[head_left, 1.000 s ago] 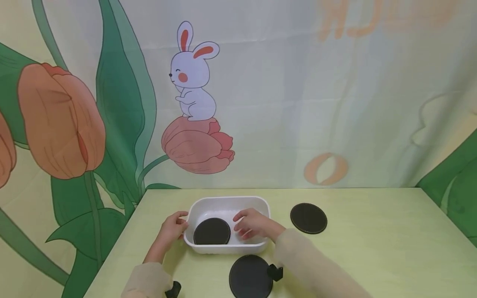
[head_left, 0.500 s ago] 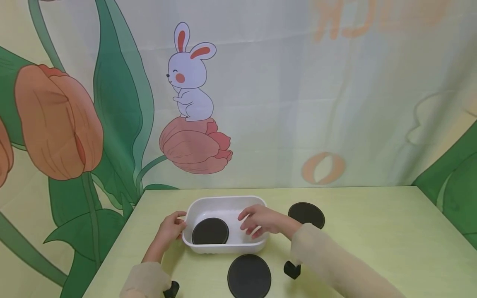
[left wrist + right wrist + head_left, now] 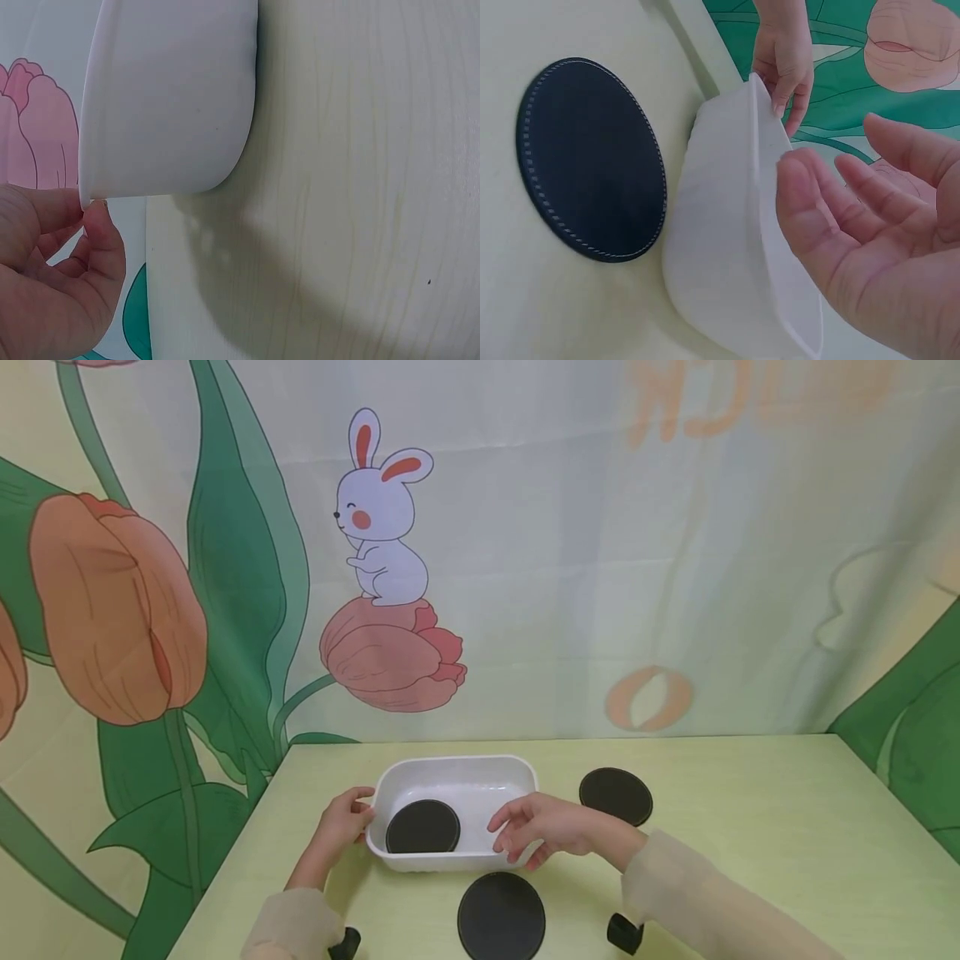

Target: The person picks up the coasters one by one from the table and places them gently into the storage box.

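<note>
Fingers of the left hand (image 3: 343, 821) pinched the left rim of the white tub (image 3: 456, 770), which sat on the table (image 3: 750, 827) with one black disc (image 3: 423, 826) inside. The right hand (image 3: 542, 828) hovered spread and empty over the tub's right rim. The tub looked light, stiff and smooth, best gripped by its rims; the nearest disc (image 3: 502, 916), just in front of the tub, seemed thin and flat, needing an edge pinch.

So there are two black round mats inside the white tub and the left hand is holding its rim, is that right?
Not quite. The white tub holds only one black round mat, as the head view shows; the other two lie outside it on the table. The left hand does hold its rim.
</note>
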A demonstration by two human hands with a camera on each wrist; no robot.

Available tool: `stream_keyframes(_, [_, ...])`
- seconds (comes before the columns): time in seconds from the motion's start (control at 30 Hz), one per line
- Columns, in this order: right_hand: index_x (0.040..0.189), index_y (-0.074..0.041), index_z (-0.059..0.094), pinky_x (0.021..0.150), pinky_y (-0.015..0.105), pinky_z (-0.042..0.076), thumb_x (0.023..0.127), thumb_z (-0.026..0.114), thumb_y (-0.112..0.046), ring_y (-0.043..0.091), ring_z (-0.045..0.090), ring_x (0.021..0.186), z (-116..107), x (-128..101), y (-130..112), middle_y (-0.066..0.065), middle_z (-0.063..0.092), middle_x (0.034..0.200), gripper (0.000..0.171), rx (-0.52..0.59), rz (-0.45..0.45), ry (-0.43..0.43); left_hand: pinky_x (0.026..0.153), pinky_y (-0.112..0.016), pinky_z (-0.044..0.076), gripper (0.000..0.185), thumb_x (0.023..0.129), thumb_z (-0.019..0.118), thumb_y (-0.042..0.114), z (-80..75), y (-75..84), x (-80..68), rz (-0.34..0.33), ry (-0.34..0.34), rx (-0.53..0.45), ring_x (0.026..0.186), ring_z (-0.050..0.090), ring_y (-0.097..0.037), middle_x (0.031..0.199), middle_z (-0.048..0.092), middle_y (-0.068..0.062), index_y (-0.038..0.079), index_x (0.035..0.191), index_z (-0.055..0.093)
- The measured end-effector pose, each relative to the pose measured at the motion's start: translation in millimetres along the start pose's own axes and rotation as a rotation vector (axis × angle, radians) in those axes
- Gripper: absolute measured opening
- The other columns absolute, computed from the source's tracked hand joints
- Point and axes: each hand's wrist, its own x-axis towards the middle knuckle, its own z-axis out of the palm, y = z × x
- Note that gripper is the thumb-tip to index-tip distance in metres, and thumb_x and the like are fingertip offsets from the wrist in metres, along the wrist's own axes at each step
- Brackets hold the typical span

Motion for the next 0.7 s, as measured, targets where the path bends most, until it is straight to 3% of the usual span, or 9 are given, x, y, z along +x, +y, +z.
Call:
stream_keyframes(0.4, [0.113,0.006,0.049,0.060,0.031,0.051,0.078,0.062,-0.012,0.018,0.061,0.079,-12.4,-26.5,37.0,0.010,0.063,0.098,0.041,0.041,0.011,-0.079,0.056,-0.026,0.047,0.035,0.086,0.049,0.002,1.7,-2.1,1.7,-0.005,0.006,0.005,0.074,0.050,-0.018,0.094,0.051,-0.015,0.000,0.121,0.046])
stream_keyframes(0.53, [0.115,0.008,0.047,0.061,0.033,0.052,0.079,0.061,-0.011,0.019,0.061,0.080,-16.0,-31.2,52.9,0.009,0.063,0.096,0.043,0.066,0.020,-0.034,0.055,-0.025,0.047,0.036,0.086,0.049,0.001,1.0,-2.0,1.5,-0.002,0.001,0.001,0.073,0.049,-0.017,0.094,0.051,-0.015,0.000,0.122,0.046])
stream_keyframes(0.7, [0.114,0.007,0.046,0.060,0.034,0.052,0.079,0.061,-0.010,0.017,0.060,0.075,-11.5,-31.8,70.9,0.006,0.062,0.087,0.041,0.101,0.044,0.083,0.055,-0.025,0.047,0.036,0.086,0.049,0.002,0.0,-0.8,0.4,0.000,-0.002,-0.001,0.073,0.050,-0.017,0.093,0.051,-0.015,0.000,0.122,0.045])
